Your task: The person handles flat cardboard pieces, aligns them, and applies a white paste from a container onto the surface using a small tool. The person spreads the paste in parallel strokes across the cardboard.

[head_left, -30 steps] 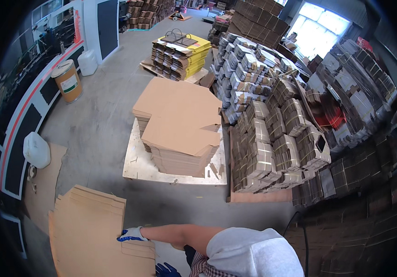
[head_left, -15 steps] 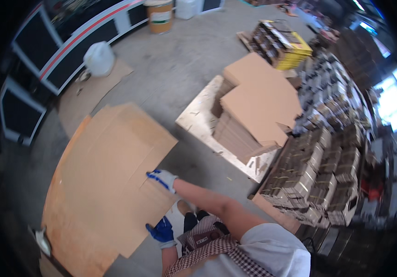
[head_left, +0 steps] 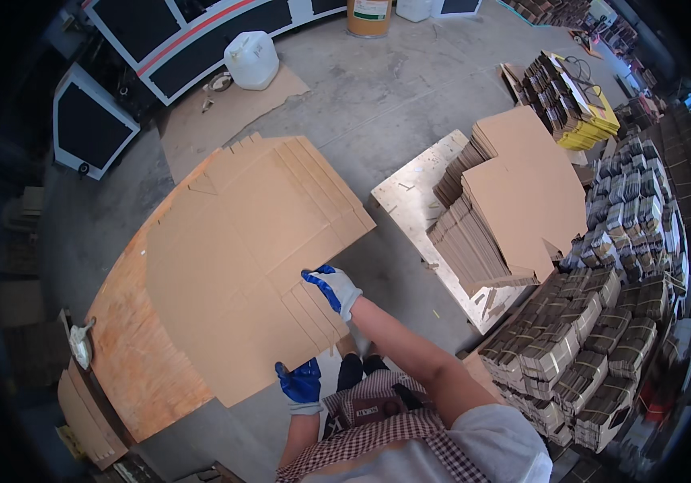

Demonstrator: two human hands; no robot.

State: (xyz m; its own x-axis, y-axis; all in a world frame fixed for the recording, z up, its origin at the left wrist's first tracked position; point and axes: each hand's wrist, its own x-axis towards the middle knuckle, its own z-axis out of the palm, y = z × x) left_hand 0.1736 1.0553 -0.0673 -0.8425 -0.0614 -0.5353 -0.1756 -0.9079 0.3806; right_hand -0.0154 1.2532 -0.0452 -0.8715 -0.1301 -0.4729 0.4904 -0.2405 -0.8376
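The cardboard sheet [head_left: 249, 258], a large flat box blank with slotted flaps, lies on the wooden table [head_left: 132, 362], its near edge overhanging the table's near side; the right hand [head_left: 331, 287], gloved, grips that edge at the flap slots, fingers clamped on the board; the left hand [head_left: 300, 385] pinches the sheet's near corner. It looks light yet wide and floppy, likely to bend along its creases; a hold at two well-spaced points on one edge suits it. A pallet [head_left: 418, 201] of stacked blanks [head_left: 514, 193] stands well apart.
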